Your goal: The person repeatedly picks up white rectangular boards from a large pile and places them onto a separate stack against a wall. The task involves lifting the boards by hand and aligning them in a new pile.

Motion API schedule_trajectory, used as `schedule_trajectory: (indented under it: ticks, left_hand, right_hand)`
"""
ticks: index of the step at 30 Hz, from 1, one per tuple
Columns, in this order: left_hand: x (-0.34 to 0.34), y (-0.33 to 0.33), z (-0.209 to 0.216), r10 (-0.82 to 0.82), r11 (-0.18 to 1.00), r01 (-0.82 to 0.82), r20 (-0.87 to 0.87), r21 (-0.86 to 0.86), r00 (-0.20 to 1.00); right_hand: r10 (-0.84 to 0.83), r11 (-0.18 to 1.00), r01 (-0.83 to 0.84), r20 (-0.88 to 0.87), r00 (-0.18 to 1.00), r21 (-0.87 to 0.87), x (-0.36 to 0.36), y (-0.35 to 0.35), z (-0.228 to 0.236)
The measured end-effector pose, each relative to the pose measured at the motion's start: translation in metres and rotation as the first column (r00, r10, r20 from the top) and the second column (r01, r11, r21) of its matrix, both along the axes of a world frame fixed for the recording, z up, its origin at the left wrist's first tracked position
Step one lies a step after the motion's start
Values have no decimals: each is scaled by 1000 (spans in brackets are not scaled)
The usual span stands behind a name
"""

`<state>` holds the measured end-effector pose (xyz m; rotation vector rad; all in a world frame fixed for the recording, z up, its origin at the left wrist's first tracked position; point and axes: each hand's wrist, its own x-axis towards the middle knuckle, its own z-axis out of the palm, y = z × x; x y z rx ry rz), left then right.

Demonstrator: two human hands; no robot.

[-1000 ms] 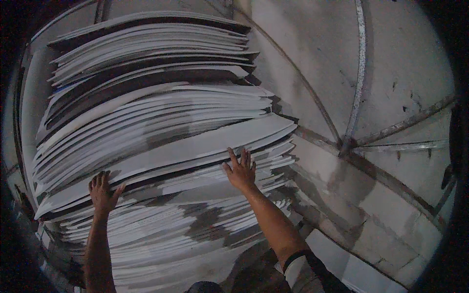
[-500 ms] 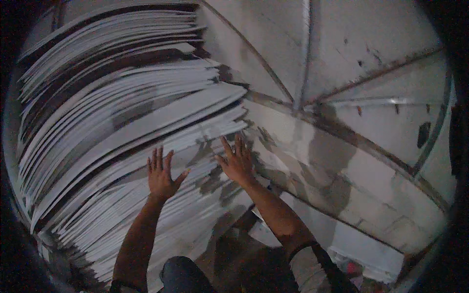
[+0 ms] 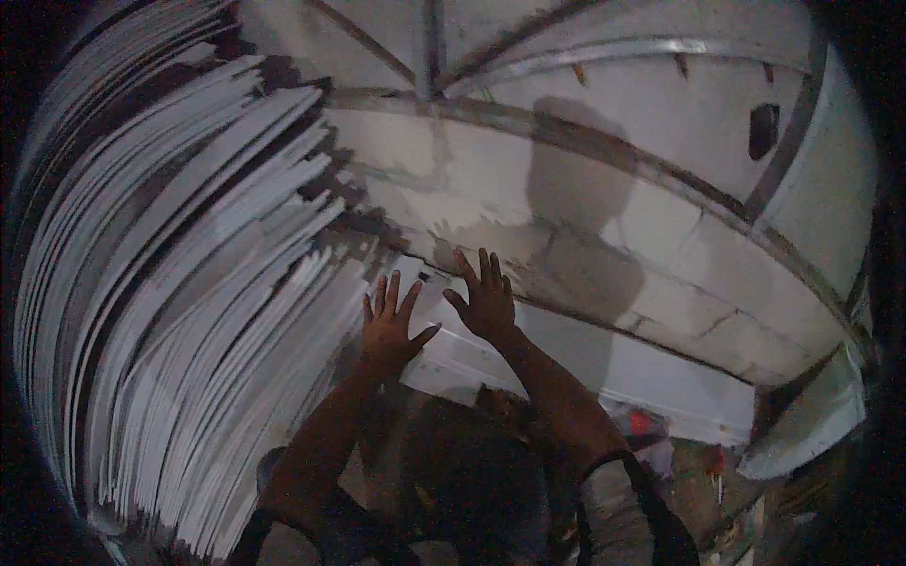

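Note:
Both my hands are raised with nothing in them. My left hand has its fingers spread and the thumb out to the right, just right of a tall stack of thin white sheets. My right hand is spread too, in front of the pale wall and near a long white panel lying along its foot. Whether either hand touches anything is hard to tell. The sheets' edges are uneven, with dark gaps between some layers.
A metal post and slanting bars meet above the low wall. A small black object is on the far-right surface. Red and pale clutter lies below the panel, and a whitish curved sheet leans at the right.
The view has swung right, so the stack now sits further left and more of the wall and white panel shows. My hands, still spread, have come off the stack's side toward the panel.

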<state>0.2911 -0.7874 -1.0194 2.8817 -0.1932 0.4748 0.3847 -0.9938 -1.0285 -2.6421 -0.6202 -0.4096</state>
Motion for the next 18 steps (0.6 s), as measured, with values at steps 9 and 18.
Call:
schedule_trajectory:
  ticks: [9,18]
  left_hand:
    - [10,-97,-133,-153,988,147,-148,-52,977]
    - [11,-136,-207,-230,973,225,-374,-60,898]
  right_hand:
    - [-197,974,163,-235,952,-158,-58,-152,-144]
    - [-303,793,201,-86,949,-575,-81,-281,-250]
